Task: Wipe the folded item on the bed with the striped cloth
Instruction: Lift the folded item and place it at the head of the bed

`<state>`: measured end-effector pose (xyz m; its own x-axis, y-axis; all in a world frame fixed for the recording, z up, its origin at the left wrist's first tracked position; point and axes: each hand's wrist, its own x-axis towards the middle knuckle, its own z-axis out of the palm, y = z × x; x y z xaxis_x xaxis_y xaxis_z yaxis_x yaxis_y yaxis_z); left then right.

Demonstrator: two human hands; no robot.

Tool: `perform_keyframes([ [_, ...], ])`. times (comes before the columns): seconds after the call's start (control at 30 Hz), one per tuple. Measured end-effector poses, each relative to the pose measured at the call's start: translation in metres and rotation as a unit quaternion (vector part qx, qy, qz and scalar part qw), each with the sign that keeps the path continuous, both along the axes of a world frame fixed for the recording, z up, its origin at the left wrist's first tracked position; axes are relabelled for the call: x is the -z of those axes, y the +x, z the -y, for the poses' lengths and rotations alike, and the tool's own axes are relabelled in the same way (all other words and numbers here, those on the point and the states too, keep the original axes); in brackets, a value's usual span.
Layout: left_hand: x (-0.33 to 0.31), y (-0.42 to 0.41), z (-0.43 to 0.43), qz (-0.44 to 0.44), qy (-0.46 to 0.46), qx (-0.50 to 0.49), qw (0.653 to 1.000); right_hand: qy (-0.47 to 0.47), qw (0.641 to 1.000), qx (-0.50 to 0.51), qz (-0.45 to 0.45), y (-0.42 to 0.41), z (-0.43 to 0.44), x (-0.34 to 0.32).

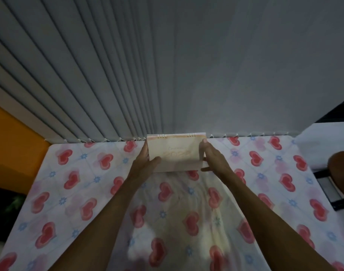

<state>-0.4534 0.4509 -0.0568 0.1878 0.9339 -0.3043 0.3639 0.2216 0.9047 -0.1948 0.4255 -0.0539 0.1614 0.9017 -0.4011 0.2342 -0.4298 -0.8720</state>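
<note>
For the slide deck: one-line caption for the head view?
Both hands hold a spiral-bound desk calendar over the heart-print bed.

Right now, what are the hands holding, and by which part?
A spiral-bound desk calendar, held by its two short side edges: left hand on the left edge, right hand on the right. No striped cloth is visible.

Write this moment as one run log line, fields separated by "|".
left hand and right hand: holding desk calendar by its sides | place: far edge of bed, at blinds | striped cloth: not visible
</note>
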Motion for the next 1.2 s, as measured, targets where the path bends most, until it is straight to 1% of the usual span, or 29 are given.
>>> perform_keyframes([
  [0.2,0.017,0.014,-0.041,-0.025,-0.001,-0.009,1.000,0.011,0.999,0.010,-0.040,0.018,-0.035,0.025],
  [0.33,0.035,0.022,-0.053,-0.053,-0.019,-0.029,0.998,0.019,0.999,0.007,-0.042,0.022,-0.047,0.032],
  [0.5,0.045,0.027,-0.056,-0.019,-0.044,-0.060,0.997,0.019,0.999,-0.006,-0.039,0.020,-0.049,0.038],
  [0.63,0.053,0.019,-0.054,0.001,-0.039,-0.049,0.998,0.037,0.999,-0.023,-0.028,0.020,-0.045,0.044],
  [0.8,0.052,0.013,-0.046,-0.004,-0.028,-0.020,0.999,0.052,0.997,-0.047,-0.002,0.015,-0.031,0.046],
  [0.93,0.054,0.011,-0.043,-0.007,-0.013,-0.012,1.000,0.055,0.997,-0.047,0.004,0.012,-0.029,0.044],
  [1.2,0.057,0.013,-0.045,-0.028,-0.021,-0.016,0.999,0.042,0.998,-0.038,0.017,0.010,-0.031,0.044],
])
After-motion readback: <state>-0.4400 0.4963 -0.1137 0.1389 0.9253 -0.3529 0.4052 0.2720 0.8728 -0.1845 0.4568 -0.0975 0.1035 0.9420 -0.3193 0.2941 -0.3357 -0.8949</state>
